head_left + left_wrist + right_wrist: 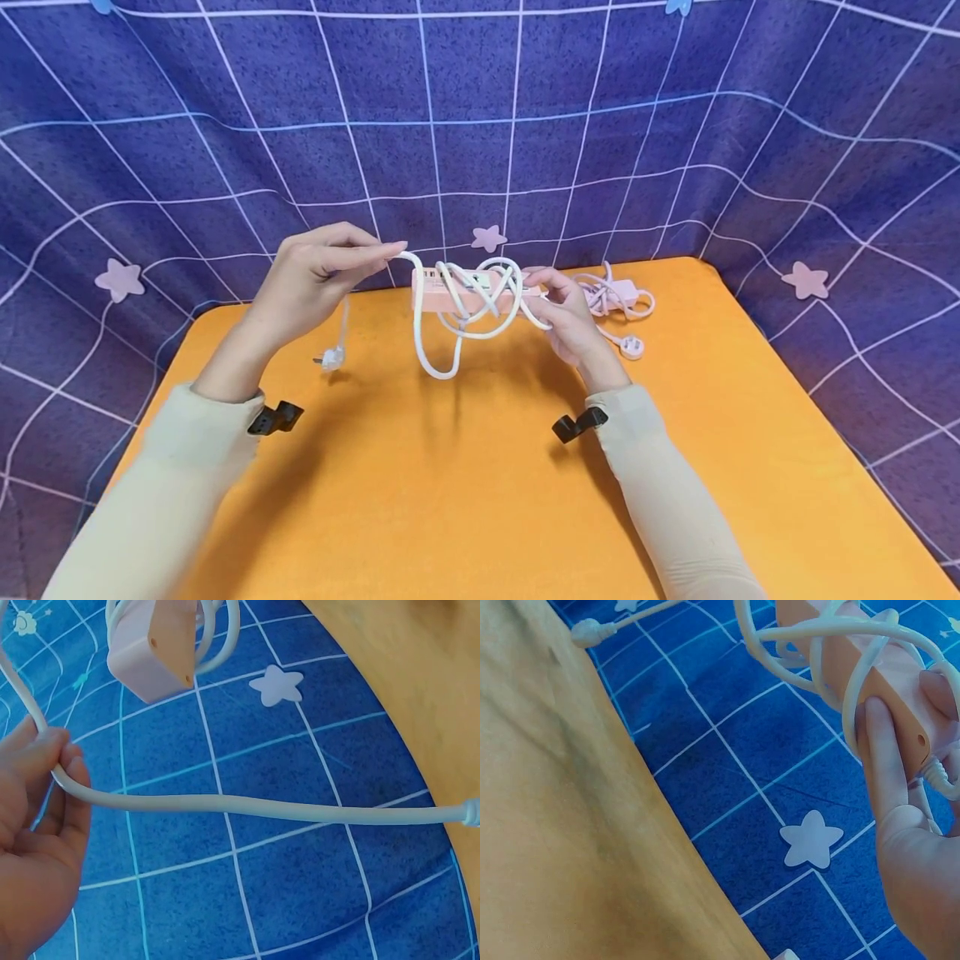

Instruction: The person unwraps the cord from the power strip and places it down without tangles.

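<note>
A pink power strip (pixel 431 302) is held up above the table, with its white cord (pixel 418 325) looped loosely around it. My right hand (pixel 572 323) grips the strip's right end. In the right wrist view its fingers lie along the strip's side (pixel 909 729), near the ribbed cord base. To the left, my left hand (pixel 322 268) pinches the cord between thumb and fingers. From that hand the cord (pixel 225 803) runs down to a plug (pixel 332 358), which hangs low over the table. Some cord loops droop below the strip.
A second, pale power strip (pixel 622 292) with a bundled cord lies on the orange-covered table (pixel 465 500) at the back right, behind my right hand. Its three-pin plug (pixel 632 347) lies in front of it. A blue grid-patterned curtain (pixel 465 83) surrounds the table's back and sides.
</note>
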A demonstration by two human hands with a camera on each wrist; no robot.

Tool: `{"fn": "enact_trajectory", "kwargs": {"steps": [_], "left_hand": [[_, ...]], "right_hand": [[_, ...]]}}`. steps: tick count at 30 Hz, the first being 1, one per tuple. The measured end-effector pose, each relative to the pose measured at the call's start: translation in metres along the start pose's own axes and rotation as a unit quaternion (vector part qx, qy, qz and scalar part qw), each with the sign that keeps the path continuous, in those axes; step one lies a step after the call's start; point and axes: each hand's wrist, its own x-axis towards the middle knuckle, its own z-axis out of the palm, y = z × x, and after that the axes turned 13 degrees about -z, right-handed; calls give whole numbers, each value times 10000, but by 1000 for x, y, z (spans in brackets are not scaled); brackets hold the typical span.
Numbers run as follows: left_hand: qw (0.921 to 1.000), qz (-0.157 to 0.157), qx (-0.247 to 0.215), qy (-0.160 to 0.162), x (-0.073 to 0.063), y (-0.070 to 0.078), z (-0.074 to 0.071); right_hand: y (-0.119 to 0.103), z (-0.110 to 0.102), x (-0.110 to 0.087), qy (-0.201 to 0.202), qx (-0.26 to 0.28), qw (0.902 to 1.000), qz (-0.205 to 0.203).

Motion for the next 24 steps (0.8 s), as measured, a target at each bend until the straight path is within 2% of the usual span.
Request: {"fn": "enact_trajectory", "kwargs": {"steps": [6, 13, 20, 24], "left_hand": [[9994, 328, -95, -76, -6, -4, -4], [9945, 1023, 129, -158, -14, -8, -7], [9897, 1375, 195, -354, -23, -10, -13], [9868, 1558, 278, -333, -26, -12, -17]], "right_hand": [[0, 0, 0, 64, 3, 10000, 8], [-1, 0, 0, 153, -23, 9999, 1], [-1, -1, 0, 201, -40, 9998, -17], [-1, -1, 1, 212, -43, 9998, -31]]}}
